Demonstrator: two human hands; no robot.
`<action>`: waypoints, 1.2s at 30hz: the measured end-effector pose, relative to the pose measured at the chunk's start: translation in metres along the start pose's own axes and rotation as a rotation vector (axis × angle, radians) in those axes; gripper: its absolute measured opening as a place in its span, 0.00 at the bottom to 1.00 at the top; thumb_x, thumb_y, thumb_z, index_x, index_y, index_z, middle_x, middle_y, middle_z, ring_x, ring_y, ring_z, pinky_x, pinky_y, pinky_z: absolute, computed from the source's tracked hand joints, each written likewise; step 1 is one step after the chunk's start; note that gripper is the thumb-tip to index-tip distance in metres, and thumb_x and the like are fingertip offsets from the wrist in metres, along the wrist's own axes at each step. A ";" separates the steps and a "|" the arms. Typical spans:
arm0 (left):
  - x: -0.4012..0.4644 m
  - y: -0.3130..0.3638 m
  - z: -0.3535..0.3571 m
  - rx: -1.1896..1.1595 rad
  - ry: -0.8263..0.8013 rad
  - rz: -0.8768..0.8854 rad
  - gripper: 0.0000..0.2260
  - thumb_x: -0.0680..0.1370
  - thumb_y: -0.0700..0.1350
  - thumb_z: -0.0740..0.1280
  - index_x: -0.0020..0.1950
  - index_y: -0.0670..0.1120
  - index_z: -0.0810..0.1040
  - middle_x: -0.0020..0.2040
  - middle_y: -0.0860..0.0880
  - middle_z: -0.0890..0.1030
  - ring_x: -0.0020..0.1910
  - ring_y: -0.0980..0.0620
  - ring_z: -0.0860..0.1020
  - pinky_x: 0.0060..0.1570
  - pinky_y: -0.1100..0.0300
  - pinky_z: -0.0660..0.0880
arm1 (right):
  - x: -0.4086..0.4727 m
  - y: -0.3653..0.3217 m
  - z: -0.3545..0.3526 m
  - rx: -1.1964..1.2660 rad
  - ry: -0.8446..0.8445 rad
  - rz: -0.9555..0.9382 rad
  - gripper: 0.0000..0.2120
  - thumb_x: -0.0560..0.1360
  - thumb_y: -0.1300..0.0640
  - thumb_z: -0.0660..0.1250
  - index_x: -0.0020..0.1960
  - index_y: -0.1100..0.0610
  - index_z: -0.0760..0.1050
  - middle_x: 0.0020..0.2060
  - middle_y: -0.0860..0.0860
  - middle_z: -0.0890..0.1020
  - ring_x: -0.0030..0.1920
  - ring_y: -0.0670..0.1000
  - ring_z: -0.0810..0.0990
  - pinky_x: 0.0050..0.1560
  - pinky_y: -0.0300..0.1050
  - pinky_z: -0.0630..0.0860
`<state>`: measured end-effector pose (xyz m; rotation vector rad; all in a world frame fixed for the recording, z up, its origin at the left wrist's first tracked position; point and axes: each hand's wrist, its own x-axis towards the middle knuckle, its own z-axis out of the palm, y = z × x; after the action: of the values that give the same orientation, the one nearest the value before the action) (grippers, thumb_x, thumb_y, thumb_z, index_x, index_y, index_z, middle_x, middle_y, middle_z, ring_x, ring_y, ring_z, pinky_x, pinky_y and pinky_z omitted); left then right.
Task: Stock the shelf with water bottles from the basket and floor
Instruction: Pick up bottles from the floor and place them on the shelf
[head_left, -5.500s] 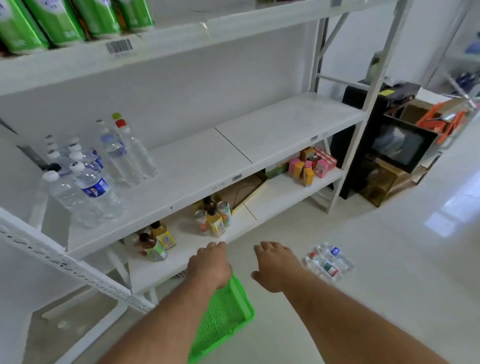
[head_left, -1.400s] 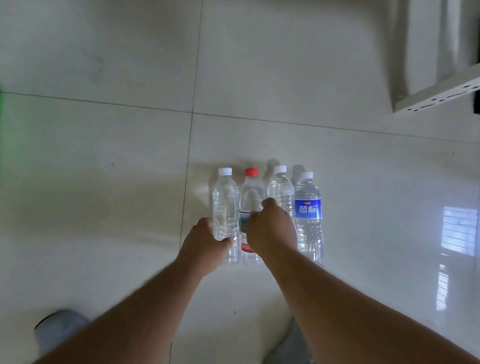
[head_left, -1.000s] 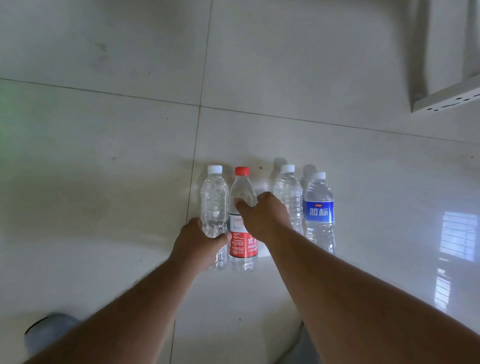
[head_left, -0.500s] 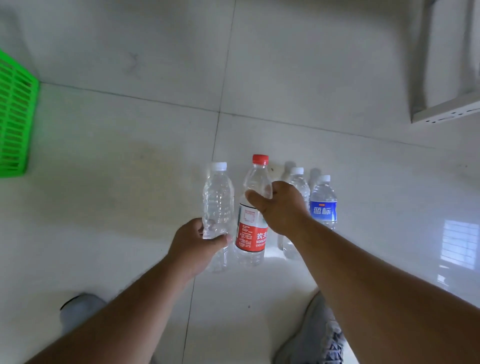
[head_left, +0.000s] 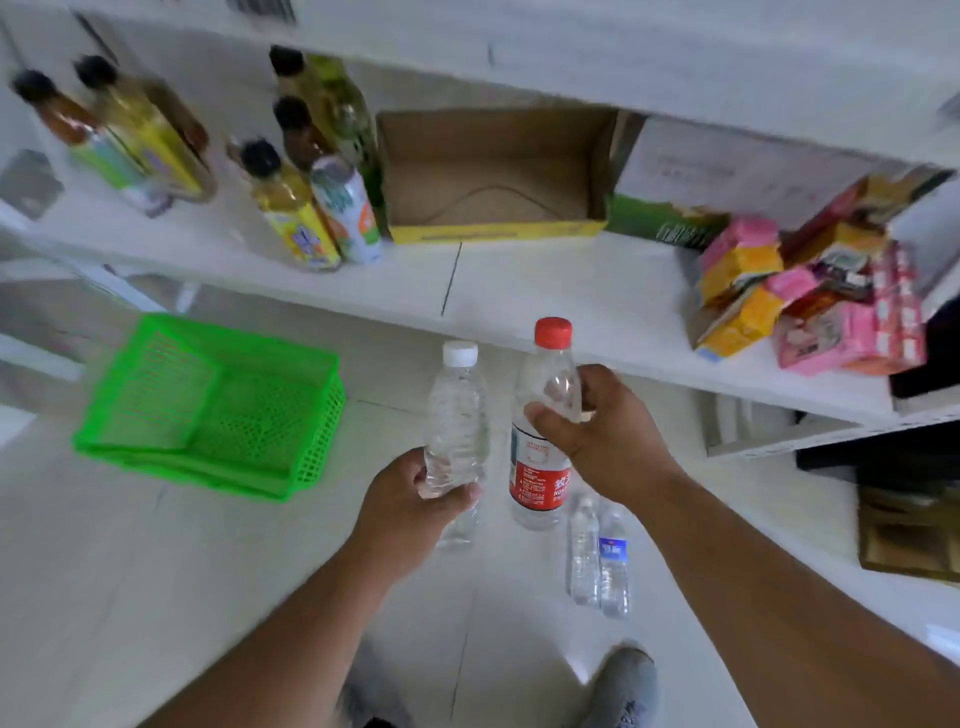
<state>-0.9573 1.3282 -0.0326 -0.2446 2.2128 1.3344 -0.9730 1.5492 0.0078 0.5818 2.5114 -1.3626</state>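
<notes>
— Gripping anything right now?

— Yes. Your left hand (head_left: 415, 493) is clenched around the lower body of a clear white-capped water bottle (head_left: 457, 415), and your right hand (head_left: 597, 436) grasps the shoulder of a red-capped, red-labelled water bottle (head_left: 543, 441). You hold both upright above the floor, side by side.

— And the rest?

— Two more water bottles (head_left: 600, 556) stand together on the tile floor (head_left: 156, 571) beneath your right forearm. The green basket (head_left: 218, 405) sits to your left, near the white shelf (head_left: 571, 296), which carries drink bottles (head_left: 306, 202), a cardboard box (head_left: 493, 171) and snack packs (head_left: 810, 301).
</notes>
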 end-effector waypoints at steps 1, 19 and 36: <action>-0.016 0.027 -0.023 -0.012 0.017 0.028 0.09 0.70 0.46 0.77 0.47 0.53 0.81 0.42 0.58 0.85 0.42 0.65 0.81 0.39 0.73 0.71 | -0.014 -0.035 -0.015 0.010 0.018 -0.031 0.15 0.71 0.45 0.74 0.52 0.49 0.74 0.44 0.41 0.81 0.45 0.41 0.79 0.42 0.36 0.75; -0.257 0.242 -0.252 -0.119 0.261 0.407 0.12 0.72 0.42 0.76 0.52 0.54 0.81 0.45 0.60 0.85 0.44 0.66 0.82 0.46 0.66 0.76 | -0.209 -0.351 -0.114 0.155 0.115 -0.499 0.13 0.74 0.45 0.73 0.55 0.41 0.73 0.44 0.34 0.80 0.43 0.32 0.78 0.38 0.26 0.71; -0.296 0.220 -0.326 -0.212 0.446 0.378 0.13 0.72 0.43 0.76 0.52 0.56 0.81 0.46 0.59 0.85 0.45 0.64 0.82 0.45 0.67 0.77 | -0.228 -0.443 -0.061 0.082 0.056 -0.673 0.12 0.72 0.40 0.72 0.51 0.39 0.73 0.43 0.37 0.81 0.45 0.38 0.80 0.44 0.36 0.75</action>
<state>-0.9160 1.1210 0.4116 -0.2255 2.5736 1.8743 -0.9658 1.3291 0.4593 -0.2592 2.8346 -1.6666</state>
